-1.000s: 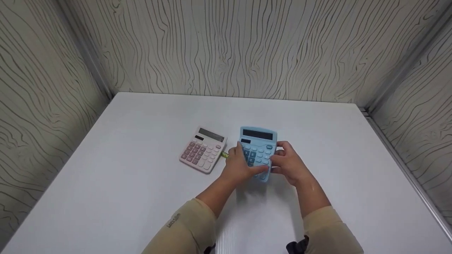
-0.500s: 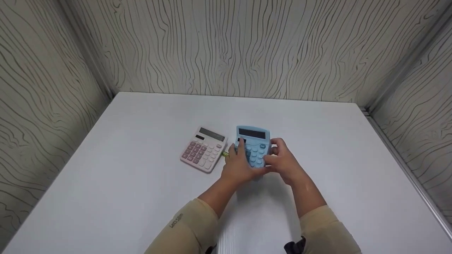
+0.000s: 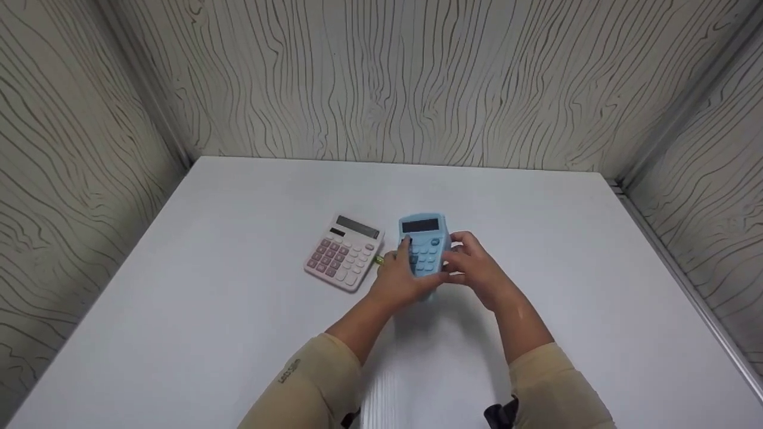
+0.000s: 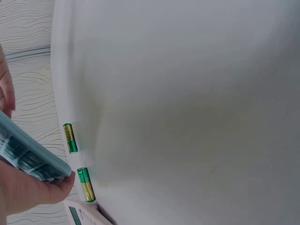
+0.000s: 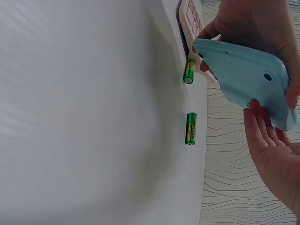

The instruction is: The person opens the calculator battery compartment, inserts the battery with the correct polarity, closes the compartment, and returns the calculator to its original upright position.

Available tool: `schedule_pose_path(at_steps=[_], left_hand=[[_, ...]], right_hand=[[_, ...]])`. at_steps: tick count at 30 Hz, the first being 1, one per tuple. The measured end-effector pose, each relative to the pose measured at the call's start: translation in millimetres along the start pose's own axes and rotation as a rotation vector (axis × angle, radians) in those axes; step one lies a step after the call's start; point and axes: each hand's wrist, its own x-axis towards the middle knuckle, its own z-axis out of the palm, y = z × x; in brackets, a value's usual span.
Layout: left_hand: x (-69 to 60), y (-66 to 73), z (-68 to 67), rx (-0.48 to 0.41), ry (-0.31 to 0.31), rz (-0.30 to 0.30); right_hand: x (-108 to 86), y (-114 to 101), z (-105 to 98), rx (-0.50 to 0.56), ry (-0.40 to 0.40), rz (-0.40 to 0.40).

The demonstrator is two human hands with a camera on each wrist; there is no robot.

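Note:
A blue calculator (image 3: 424, 241) is held above the table, its keys toward the head camera. My left hand (image 3: 398, 283) grips its left side and lower end, thumb across the keys. My right hand (image 3: 480, 271) has its fingertips at the right edge. From the right wrist, the calculator's back (image 5: 248, 75) shows, with the right hand's fingers (image 5: 257, 117) touching its edge. Beneath the calculator lie two green-and-gold batteries, one (image 5: 191, 128) apart and another (image 5: 189, 72) beside the pink calculator (image 5: 190, 21).
The pink calculator (image 3: 344, 253) lies face up on the white table (image 3: 208, 268), left of my hands. Wood-patterned panels (image 3: 381, 83) stand behind the table and at both sides.
The blue calculator has moved a little left and turned, so its right side shows more. Both hands have shifted left with it. The pink calculator has stayed in place.

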Motion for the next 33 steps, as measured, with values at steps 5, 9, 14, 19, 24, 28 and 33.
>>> schedule_pose_path(at_steps=[5,9,14,19,24,28,33], left_hand=[[2.5,2.1,-6.9,-0.274,-0.109,-0.027],[3.0,3.8,-13.1,-0.405,-0.186,-0.055],[3.4,4.7,-18.1,-0.520,-0.269,-0.091],[1.9,0.0,-19.9,-0.620,-0.306,-0.054],[-0.5,-2.8,-21.0,-0.807,-0.364,-0.047],[-2.3,-3.2,-22.1,-0.904,-0.435,-0.066],[-3.8,-3.0,-20.4,-0.942,-0.515,-0.059]], right_hand=[[0.1,1,-5,0.025,-0.035,-0.029],[1.6,5,-6,0.044,-0.051,-0.025],[3.0,11,-5,0.035,-0.047,-0.019],[5.1,15,-4,0.012,-0.014,0.008],[8.1,18,0,0.000,0.035,0.048],[9.3,18,2,0.010,0.038,0.070],[10.6,19,4,0.015,0.021,0.076]])
